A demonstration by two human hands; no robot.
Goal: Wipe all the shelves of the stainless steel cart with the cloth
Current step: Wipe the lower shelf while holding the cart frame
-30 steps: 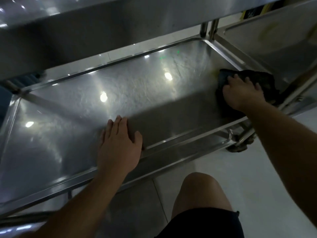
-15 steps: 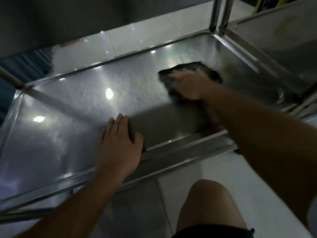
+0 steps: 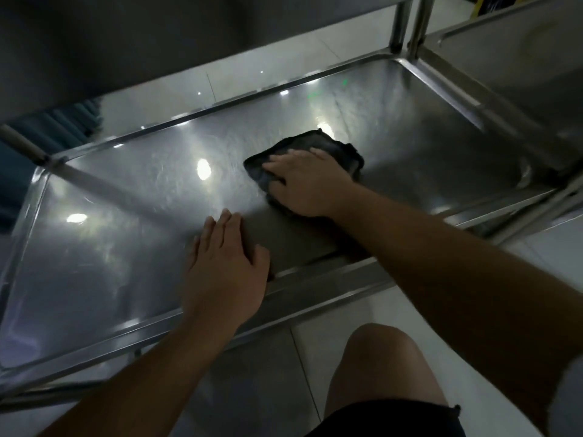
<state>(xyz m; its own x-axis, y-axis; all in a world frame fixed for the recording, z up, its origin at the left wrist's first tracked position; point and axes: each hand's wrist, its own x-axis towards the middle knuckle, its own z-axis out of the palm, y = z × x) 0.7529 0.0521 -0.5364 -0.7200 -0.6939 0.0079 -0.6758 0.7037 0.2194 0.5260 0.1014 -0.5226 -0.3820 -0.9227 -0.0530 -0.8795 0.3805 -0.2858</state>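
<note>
Flatly, the right hand presses the cloth on the shelf; the left hand rests open beside it.

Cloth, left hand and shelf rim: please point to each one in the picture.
cloth [image 3: 334, 146], head view, on the dark fabric beyond the knuckles.
left hand [image 3: 225, 272], head view, on the back of the hand.
shelf rim [image 3: 318, 280], head view, on the near raised edge.
</note>
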